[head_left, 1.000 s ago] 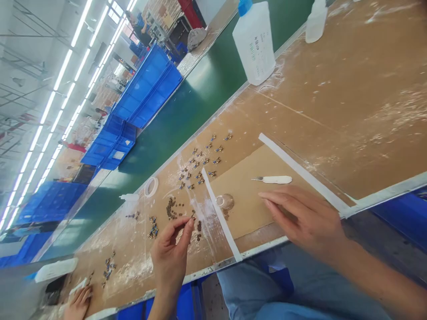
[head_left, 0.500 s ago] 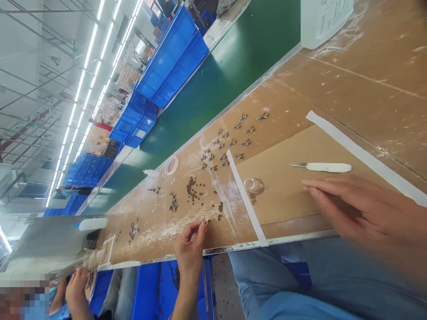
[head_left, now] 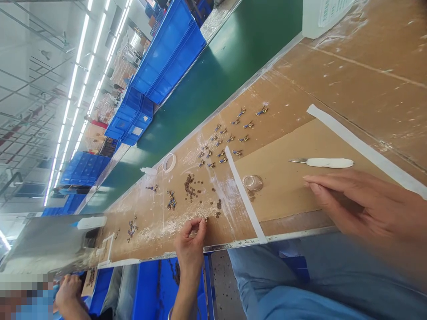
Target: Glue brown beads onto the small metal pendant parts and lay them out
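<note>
My left hand is above the near edge of the table, thumb and forefinger pinched on a tiny piece too small to name. Just beyond its fingertips lie small dark brown round pieces, with a larger scatter of them further in. My right hand hovers over the brown cardboard sheet, thumb and forefinger nearly together; anything between them is too small to make out. Close above it lies a white-handled knife. A small clear dish sits left of this hand. Several tiny blue-and-gold figures stand or lie beyond.
White tape strips cross the table. Further left are a tape roll, a small white bottle, and a pile of figures. A green belt with blue crates runs behind. A co-worker's hand shows lower left.
The view has shifted slightly. My two hands keep nearly the same pose, still pinched. The co-worker's hand at lower left has moved a little left and down.
</note>
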{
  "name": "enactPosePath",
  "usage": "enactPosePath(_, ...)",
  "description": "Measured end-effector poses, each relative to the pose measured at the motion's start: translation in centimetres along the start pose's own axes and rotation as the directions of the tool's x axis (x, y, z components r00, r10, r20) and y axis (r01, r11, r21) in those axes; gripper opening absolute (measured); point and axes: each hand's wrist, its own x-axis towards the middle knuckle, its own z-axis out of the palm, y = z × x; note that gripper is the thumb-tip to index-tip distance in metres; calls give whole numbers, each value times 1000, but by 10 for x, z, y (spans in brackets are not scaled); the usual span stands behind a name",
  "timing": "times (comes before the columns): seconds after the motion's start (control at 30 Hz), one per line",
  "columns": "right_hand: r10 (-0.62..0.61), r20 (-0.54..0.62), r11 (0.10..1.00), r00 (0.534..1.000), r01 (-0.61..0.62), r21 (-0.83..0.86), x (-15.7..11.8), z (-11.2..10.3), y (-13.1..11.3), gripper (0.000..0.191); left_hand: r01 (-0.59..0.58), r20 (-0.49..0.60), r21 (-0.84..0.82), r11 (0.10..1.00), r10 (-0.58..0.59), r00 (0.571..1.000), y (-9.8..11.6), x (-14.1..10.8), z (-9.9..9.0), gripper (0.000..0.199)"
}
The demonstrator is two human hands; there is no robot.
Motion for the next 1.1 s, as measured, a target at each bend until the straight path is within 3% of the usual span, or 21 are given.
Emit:
enactPosePath(0.23, -49, 60, 998, 997, 51, -28, 4, -7, -5, 20, -26, 10, 64, 998, 26, 1000, 12, 1, 2, 16)
enactPosePath(0.43, -21, -15, 1000, 1000, 21, -12, 4, -6, -9, 15, -72, -19, 121, 990, 75, 997, 13, -2, 5, 20)
enactPosePath(0.53, -27, -2, 999, 1000, 27, -20, 3, -5, -10, 16, -52, -10, 79, 995, 53, 999, 8, -3, 3, 23)
enactPosePath(0.63, -39, -42, 999, 998, 37, -38, 4, -5, -11, 14, -25, -68, -63, 998, 21, 997, 9, 6, 1, 25)
enactPosePath(0.73, -85, -99, 994, 991, 78, -80, 4, -3, -12, 13, -50, -99, -254, 966, 25, 995, 22, 32, 4, 28)
enactPosePath(0.83, -125, -115, 991, 986, 118, -64, 5, -1, -11, 15, -110, -33, -370, 922, 105, 994, 48, 77, 16, 24)
enactPosePath(0.97, -178, -151, 984, 972, 174, -38, 8, 0, -10, 14, -150, 17, -345, 927, 166, 986, 86, 149, 43, 14)
enactPosePath(1.1, -220, -176, 975, 960, 221, -13, 11, -2, -12, 13, -131, 39, -313, 941, 150, 988, 109, 206, 72, 15)
